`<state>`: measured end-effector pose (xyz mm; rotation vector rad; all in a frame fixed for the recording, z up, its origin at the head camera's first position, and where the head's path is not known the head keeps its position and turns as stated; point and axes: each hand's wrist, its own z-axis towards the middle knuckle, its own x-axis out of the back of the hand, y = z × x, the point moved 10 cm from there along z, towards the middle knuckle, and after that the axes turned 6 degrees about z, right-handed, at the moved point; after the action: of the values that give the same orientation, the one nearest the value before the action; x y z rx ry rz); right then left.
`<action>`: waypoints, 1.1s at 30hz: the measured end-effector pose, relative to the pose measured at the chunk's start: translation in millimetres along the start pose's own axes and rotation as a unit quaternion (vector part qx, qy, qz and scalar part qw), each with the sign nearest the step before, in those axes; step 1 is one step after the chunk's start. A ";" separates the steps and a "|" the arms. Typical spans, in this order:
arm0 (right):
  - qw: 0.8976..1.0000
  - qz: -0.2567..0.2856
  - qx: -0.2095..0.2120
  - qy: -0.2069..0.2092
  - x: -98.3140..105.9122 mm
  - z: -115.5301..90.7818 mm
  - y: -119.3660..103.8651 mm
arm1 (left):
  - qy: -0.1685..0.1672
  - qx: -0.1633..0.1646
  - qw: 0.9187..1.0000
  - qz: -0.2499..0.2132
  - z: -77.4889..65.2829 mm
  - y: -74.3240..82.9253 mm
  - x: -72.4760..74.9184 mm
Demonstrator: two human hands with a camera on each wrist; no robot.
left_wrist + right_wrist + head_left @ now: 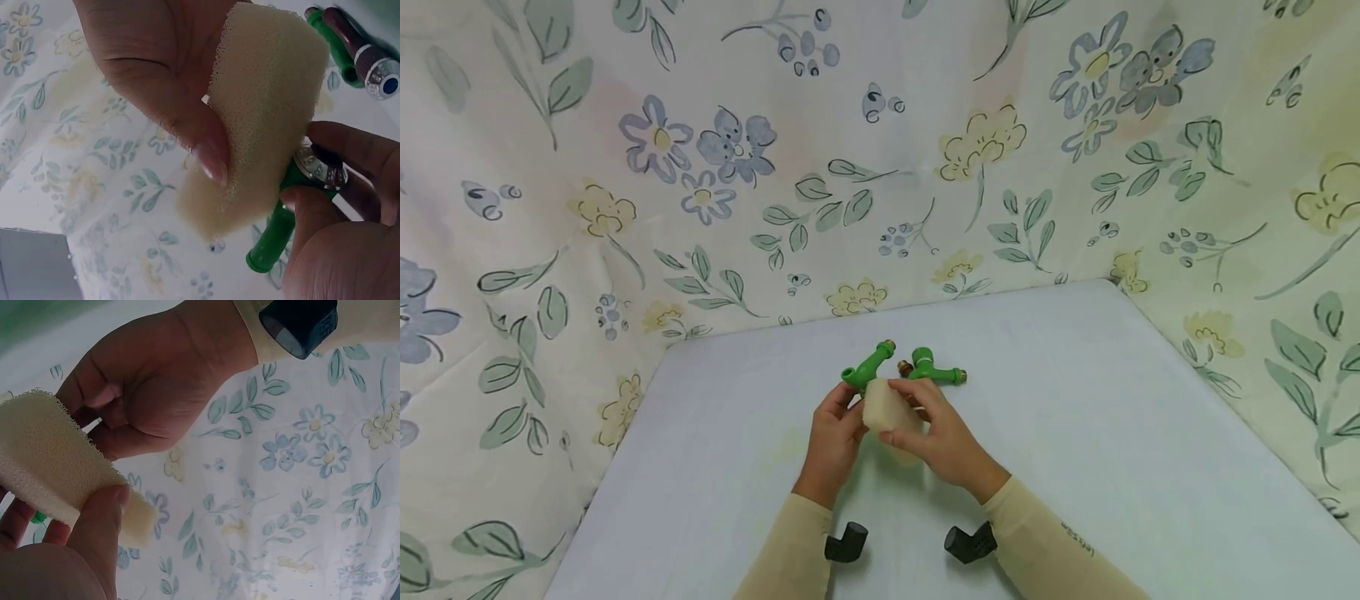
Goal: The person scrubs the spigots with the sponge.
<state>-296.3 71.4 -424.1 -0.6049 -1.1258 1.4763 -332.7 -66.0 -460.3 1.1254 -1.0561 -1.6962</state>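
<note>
Right hand [951, 440]: thumb and fingers pinched the cream foam sponge [883, 407] from opposite sides.
Left hand [832, 443]: thumb and fingertips pinched the nearer green tap [871, 367] by its silvery collar.
Sponge position: between both hands, above the white table [1090, 433], partly hiding that tap.
Other green tap [923, 363]: it lay just right of the pinched one.
Backdrop: floral fabric [880, 183] hung beyond the table's far edge.
</note>
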 end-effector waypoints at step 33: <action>0.998 0.053 -0.015 0.005 15.5 0.8 -29.8 | 0.063 0.014 0.990 0.128 0.3 -2.0 17.4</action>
<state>-287.2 83.4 -394.1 -0.7021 -1.1237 1.5481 -337.9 -81.5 -466.6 1.0509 -1.0972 -1.3944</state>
